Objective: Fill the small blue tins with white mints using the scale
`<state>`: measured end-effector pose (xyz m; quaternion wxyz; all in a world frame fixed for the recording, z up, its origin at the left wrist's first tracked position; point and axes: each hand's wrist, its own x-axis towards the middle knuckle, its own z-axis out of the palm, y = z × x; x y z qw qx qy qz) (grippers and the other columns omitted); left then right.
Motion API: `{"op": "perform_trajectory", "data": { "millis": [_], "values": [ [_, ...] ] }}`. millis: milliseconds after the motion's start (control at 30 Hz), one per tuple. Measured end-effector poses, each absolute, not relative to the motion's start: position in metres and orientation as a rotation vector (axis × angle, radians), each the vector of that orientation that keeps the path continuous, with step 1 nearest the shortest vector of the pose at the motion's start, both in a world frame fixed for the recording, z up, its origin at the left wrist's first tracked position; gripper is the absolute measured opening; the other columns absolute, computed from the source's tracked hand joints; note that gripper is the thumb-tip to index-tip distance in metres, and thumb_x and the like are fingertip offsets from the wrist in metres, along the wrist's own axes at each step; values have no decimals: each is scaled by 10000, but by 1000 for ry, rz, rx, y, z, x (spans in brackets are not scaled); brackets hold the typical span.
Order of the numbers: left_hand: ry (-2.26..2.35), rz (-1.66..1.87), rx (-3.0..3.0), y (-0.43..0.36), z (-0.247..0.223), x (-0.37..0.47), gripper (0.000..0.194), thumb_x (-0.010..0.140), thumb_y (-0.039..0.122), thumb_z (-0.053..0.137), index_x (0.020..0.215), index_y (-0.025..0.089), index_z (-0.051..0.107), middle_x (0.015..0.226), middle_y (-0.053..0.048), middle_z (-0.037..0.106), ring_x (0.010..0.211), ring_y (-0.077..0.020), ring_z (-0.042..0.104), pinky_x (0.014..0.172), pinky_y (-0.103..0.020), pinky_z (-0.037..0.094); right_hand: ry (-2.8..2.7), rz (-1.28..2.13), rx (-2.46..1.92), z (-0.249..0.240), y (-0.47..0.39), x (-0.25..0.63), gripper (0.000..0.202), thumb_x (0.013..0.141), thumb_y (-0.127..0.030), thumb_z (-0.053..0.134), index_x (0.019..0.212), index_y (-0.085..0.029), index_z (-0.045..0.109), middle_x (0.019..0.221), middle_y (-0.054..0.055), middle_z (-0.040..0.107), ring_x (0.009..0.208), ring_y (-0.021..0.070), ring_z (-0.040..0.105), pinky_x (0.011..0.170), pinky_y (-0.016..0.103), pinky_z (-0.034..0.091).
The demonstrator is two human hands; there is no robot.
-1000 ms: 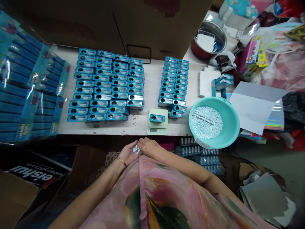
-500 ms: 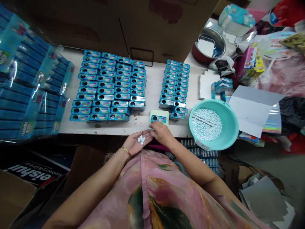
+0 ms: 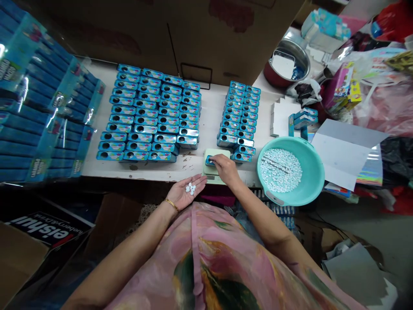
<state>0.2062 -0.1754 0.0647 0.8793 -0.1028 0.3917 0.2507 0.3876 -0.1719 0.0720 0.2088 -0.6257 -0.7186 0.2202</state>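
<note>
Palm up with its fingers stretched out, my left hand [image 3: 185, 192] bears several white candies [image 3: 190, 188] near the table's front edge. My right hand [image 3: 224, 167] is over a blue tin [image 3: 209, 160] on a small pale scale [image 3: 216, 178]. Its thumb and finger pinch a white piece at the tin's dark opening, and the hand covers the tin's right part. Rows of blue tins [image 3: 146, 113] stand left of the scale, and a smaller group [image 3: 240, 117] stands behind it to the right.
A turquoise basin [image 3: 314, 172] of white candies stands at the table's right. Behind it are white boxes [image 3: 280, 113], a metal bowl [image 3: 301, 56] and paper sheets [image 3: 342, 155]. Plastic-wrapped blue packs [image 3: 35, 112] fill the left side. A large brown carton [image 3: 135, 30] borders the back.
My right hand has moved from beside my left fingers up and forward to the tin's opening. My left hand stays in place with the candies. The view has shifted slightly.
</note>
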Motion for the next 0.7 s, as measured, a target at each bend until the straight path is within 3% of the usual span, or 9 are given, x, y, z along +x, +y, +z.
{"op": "perform_trajectory", "data": {
  "millis": [200,400,700],
  "values": [
    [782,477,-237,-186,57,197,335,850,212,319,1061,61,530,884,-133,648,723,-165,623,653,-294,507,-2528,684,-1449,78,-221,331,249,832,-170,410,1060,-155,510,1041,101,528,937,171,478,806,326,411],
    [847,440,-230,-201,55,189,323,853,200,307,974,55,569,784,-115,646,657,-150,614,664,-293,495,-2626,741,-1454,68,-232,324,169,807,-187,462,957,-137,522,958,60,533,873,152,480,735,259,436],
    [867,449,-234,-197,59,192,288,839,161,325,919,61,583,703,-88,633,620,-139,602,645,-270,490,-2615,648,-1489,72,-232,319,164,822,-137,412,962,-124,495,984,102,514,925,176,463,755,298,428]
  ]
}}
